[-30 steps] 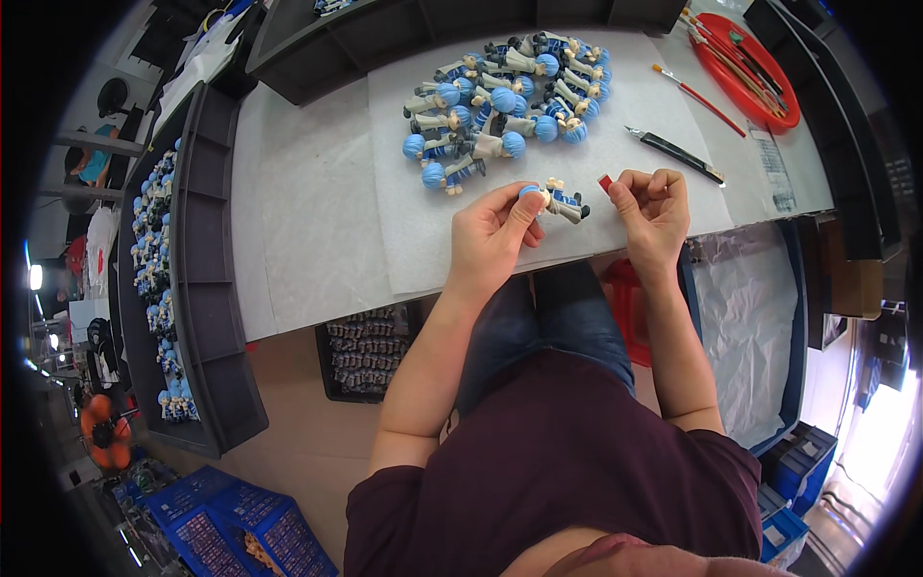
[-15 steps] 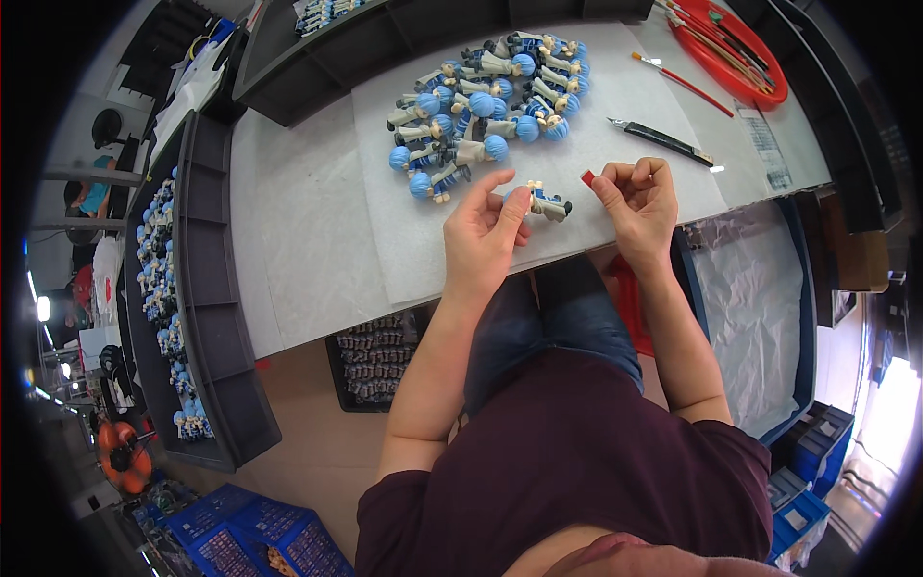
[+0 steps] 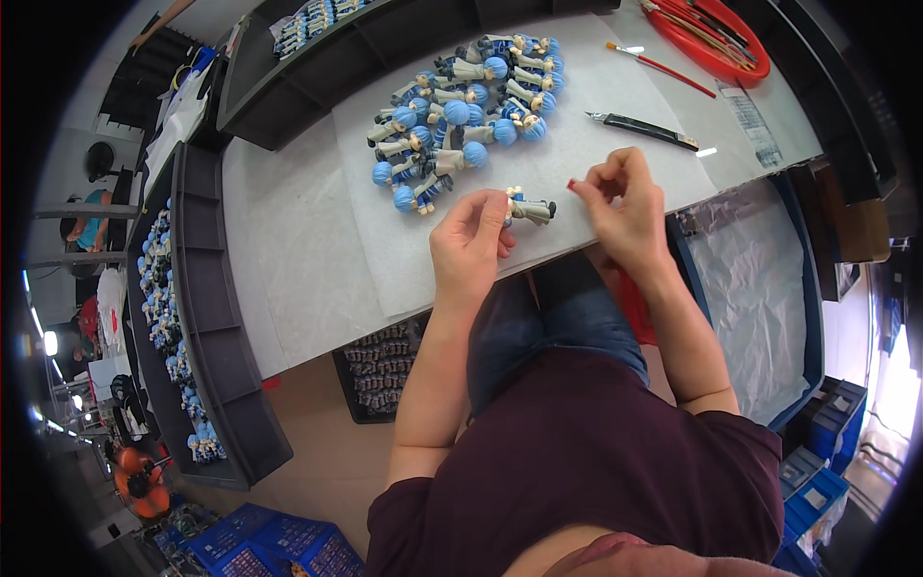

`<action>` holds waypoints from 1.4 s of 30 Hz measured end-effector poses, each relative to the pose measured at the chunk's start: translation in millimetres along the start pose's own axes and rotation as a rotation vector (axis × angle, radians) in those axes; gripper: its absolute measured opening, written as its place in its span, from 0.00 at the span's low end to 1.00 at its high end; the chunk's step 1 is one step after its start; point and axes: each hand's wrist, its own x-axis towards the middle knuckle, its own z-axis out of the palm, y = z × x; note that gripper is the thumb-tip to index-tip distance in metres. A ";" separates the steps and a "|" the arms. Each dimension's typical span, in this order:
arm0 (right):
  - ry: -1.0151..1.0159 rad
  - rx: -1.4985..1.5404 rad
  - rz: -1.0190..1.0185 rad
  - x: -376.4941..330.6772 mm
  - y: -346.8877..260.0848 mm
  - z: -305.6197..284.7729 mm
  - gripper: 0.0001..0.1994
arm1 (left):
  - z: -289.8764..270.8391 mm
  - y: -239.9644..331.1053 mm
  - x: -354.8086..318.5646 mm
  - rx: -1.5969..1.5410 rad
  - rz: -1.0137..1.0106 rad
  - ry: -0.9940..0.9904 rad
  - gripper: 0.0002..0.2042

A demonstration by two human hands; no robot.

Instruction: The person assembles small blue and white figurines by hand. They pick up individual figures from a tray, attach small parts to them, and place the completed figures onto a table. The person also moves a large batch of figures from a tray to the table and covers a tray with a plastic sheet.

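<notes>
The left hand pinches a small grey figurine in its grip, near the middle of the frame, just over the white sheet on the counter. The right hand holds a tiny red piece between closed fingertips. A pile of blue-headed figurines lies above.

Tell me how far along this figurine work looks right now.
Hard to say what is finished: a pile of blue-haired figurines lies on the white sheet, stage unclear. In hand: the left hand holds one headless figurine, while the right hand pinches a small red piece. That piece is not yet on the figurine. More figurines fill the dark side tray.
</notes>
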 end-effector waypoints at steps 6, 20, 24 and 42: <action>0.137 -0.123 -0.148 21.5 2.8 -10.8 0.12 | -12.6 -3.0 0.6 -0.104 0.054 -0.119 0.12; -0.127 0.009 -0.484 -21.7 -22.0 12.2 0.20 | -16.7 -4.0 0.5 -0.148 0.078 -0.174 0.13; -0.098 -0.046 -0.521 -26.0 -7.9 20.0 0.19 | -14.6 -4.7 0.9 -0.164 0.090 -0.174 0.14; 0.188 0.043 -0.565 -18.5 6.9 -30.4 0.15 | -15.4 -6.8 -4.2 0.008 0.137 -0.161 0.15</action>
